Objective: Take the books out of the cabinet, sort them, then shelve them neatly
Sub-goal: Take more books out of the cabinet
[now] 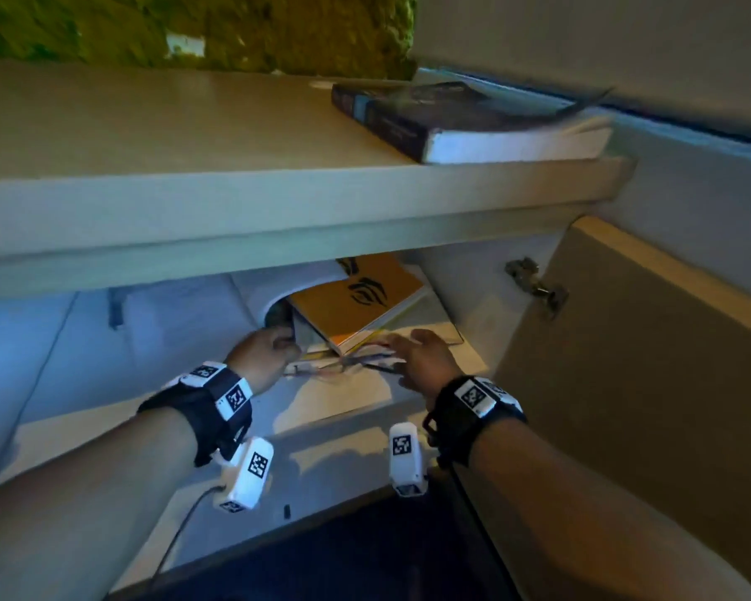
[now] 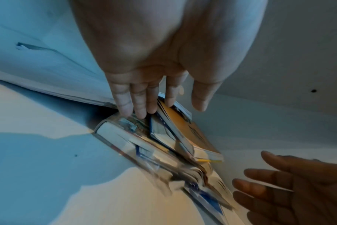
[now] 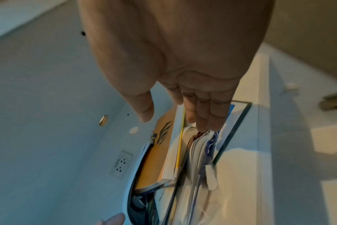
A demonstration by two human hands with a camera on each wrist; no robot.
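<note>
Cabinet opening is low: counter (image 1: pixel 235 210) slab caps it across mid frame. Book pile (image 1: pixel 356 314) blocks the back centre, orange book (image 1: pixel 360 297) tilted on top, nearly touching the underside of the slab. Left hand (image 1: pixel 265 353) at the pile's left end, right hand (image 1: pixel 426 357) at its right, fingers straight. Bare shelf floor (image 1: pixel 105 383) lower left gives free reach. Open door (image 1: pixel 625 362) and hinge (image 1: pixel 536 286) wall off the right. Dark book (image 1: pixel 452 123) takes the counter's upper-right corner.

A green mossy wall panel (image 1: pixel 235 28) is rising behind the pale countertop, a white socket plate (image 3: pixel 120 166) is sitting on the back wall, warm light patching surfaces.
</note>
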